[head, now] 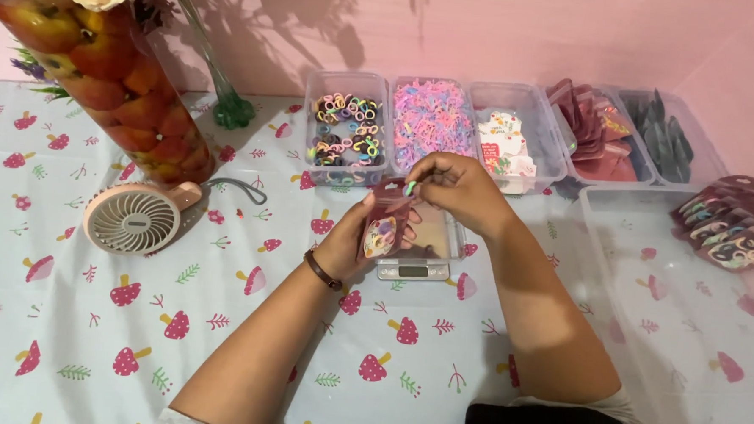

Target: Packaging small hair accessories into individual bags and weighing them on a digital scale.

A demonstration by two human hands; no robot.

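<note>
Left hand [346, 245] grips the small pouch [385, 225]; right hand [454, 186] fingers pinch a green band [410, 188] at its mouth — best keep that pouch opening wide.

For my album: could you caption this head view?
Left hand holds a small pouch while right hand drops in a hair tie.

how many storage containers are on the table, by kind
small clear bins in the back row: 5
large clear tub at the right: 1
total: 6
</note>
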